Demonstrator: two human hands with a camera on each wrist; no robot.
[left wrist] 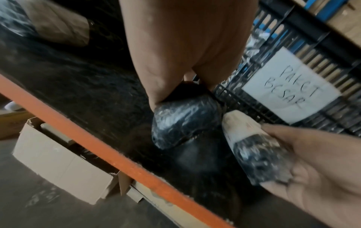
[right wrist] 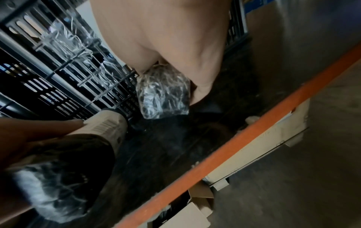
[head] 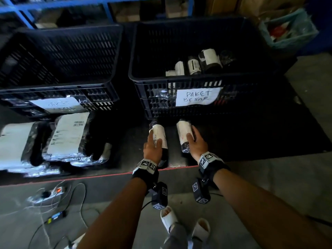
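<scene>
Two roll-shaped parcels in black bubble wrap with white labels lie side by side on a black mat, just in front of a black crate with a paper sign reading "PAKET BESAR". My left hand grips the left parcel from above, thumb on one side and fingers on the other. My right hand grips the right parcel the same way. The left wrist view shows the left parcel under my palm; the right wrist view shows the right parcel. Several similar rolls lie inside the crate.
A second black crate with a blurred paper sign stands to the left, with flat labelled parcels lying in front of it. The mat's platform has an orange front edge with cardboard boxes beneath. A power strip and cables lie on the floor.
</scene>
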